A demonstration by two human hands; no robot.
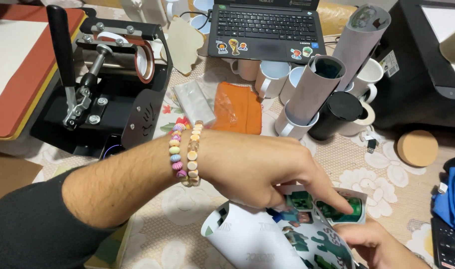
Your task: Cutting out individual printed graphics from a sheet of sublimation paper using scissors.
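Floral cloth covers the surface (387,174), crowded with gear. At far left sits a black mug press (112,84) with its lever up and its round heating band holding no mug. Beside it lie a clear plastic packet (193,102) and an orange cloth (237,107). Further back stands a laptop (265,27); just in front, a cluster of white mugs (272,77), two of them holding rolled paper sheets (319,84) that stand tilted, and a black cup (337,114) with a dark lid. A cork disc (417,148) lies to the right.

Near the bottom, the left hand (257,167), wrist in bead bracelets (185,152), presses fingertips onto a printed sheet (267,236) curled over something hidden beneath. The right hand (374,244) pinches the sheet's right edge, grip narrow.
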